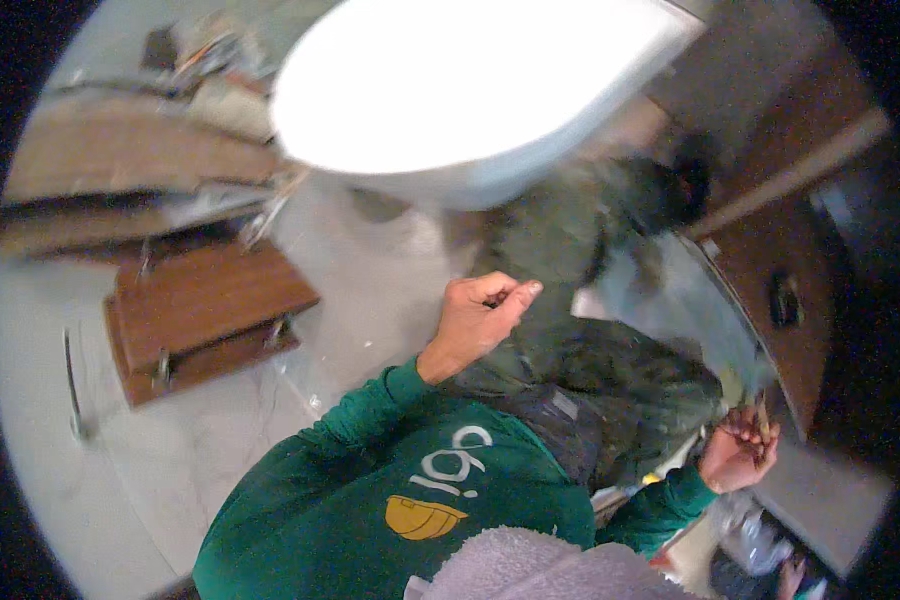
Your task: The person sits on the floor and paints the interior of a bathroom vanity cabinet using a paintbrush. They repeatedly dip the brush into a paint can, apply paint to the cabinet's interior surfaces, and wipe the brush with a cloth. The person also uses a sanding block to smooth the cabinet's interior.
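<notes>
My left hand (480, 318) is raised in front of my body, above my legs in camouflage trousers (620, 370). Its fingers are curled and thumb and forefinger press together; anything pinched there is too small to make out. Lower on the right, my right hand (740, 452) is turned palm up with its fingers bent inward. Something small may be between those fingers, but blur hides what it is. Close beyond the right hand stands a brown wooden panel (780, 290) with a black fitting (787, 298) on its face.
Brown wooden boards with metal hinges (215, 310) lie on the pale floor (300, 440) at left, near a thin curved rod (71, 385). Behind them is a blurred stack of boards (140, 150). A glaring white shape (450, 90) fills the top; a grey board (830, 500) lies lower right.
</notes>
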Demonstrator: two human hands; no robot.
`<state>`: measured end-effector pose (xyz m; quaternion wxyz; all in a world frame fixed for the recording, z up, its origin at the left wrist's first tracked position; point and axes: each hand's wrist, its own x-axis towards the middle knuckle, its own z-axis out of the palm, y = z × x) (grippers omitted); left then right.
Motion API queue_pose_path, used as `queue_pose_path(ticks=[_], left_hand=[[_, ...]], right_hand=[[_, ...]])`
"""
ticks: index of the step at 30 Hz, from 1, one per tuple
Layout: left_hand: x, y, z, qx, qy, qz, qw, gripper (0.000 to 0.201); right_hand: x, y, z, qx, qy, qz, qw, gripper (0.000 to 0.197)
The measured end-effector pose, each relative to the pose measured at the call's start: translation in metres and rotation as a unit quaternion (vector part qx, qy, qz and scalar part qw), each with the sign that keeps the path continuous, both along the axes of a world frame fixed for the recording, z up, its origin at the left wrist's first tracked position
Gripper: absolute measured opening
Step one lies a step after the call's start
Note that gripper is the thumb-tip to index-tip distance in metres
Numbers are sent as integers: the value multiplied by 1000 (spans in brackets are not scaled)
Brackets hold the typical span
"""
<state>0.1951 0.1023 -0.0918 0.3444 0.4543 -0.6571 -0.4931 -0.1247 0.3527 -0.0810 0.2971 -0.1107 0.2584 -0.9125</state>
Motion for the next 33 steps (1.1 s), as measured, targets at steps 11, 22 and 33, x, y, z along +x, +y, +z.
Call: queue_pose_path(ticks=[11, 22, 33], left_hand=[[213, -205, -54, -235, 78, 476, 844, 23], [251, -367, -45, -306, -332, 4, 892, 50], [229, -176, 59, -317, -178, 316, 876, 21]], right_hand=[[42, -136, 103, -57, 135, 209, 967, 24], [43, -105, 97, -21, 167, 168, 971, 10], [36, -98, 91, -21, 126, 125, 984, 14]])
